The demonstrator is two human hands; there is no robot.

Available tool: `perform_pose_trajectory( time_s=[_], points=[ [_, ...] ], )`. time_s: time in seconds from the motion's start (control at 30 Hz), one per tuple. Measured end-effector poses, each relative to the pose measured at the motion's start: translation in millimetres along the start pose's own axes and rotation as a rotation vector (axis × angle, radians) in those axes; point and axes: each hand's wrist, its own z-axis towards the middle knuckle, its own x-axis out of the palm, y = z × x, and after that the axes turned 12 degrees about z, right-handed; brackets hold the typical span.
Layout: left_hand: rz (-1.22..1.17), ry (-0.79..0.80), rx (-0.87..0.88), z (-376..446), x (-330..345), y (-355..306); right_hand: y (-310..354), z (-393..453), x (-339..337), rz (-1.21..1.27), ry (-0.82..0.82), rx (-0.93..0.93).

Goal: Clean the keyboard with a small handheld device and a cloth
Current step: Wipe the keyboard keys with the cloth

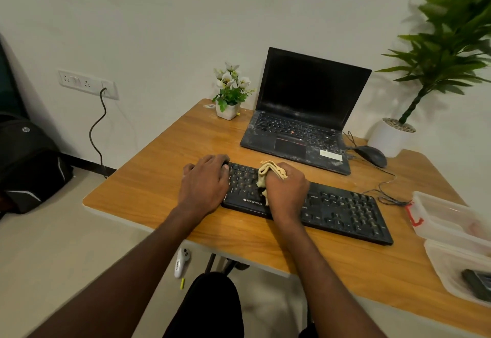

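A black keyboard [342,210] lies slanted across the wooden desk [148,186]. My left hand [204,183] rests over the keyboard's left end, its fingers curled round that edge. My right hand [287,191] grips a bunched beige cloth [268,173] and presses it on the keys left of the keyboard's middle. A small white handheld device [181,262] lies on the floor under the desk's front edge, beside a short yellow-green piece [182,283].
An open black laptop [305,114] stands behind the keyboard, with a wired mouse [372,155] to its right. A small flower pot [227,110] sits at the back. Clear plastic containers [457,244] crowd the right edge. A potted plant [390,138] and a black backpack [26,162] flank the desk.
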Motion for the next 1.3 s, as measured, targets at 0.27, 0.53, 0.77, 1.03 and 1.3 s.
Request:
perform_pose_trajectory(
  time_s=[0.27,0.53,0.77,1.03,1.3],
  points=[
    [-0.012,0.035,-0.015,-1,-3,-4,5,28,-29,0.056,0.243,0.185],
    [-0.010,0.062,-0.004,-1,-7,-8,23,65,-48,-0.541,0.459,0.066],
    [-0.025,0.089,0.009,2,-6,-5,23,58,-39,-0.606,0.470,-0.006],
    [-0.024,0.070,0.014,3,-5,-4,22,52,-43,-0.552,0.534,0.014],
    [-0.021,0.046,0.013,3,-1,-3,22,57,-34,-0.568,0.468,0.006]
  ],
)
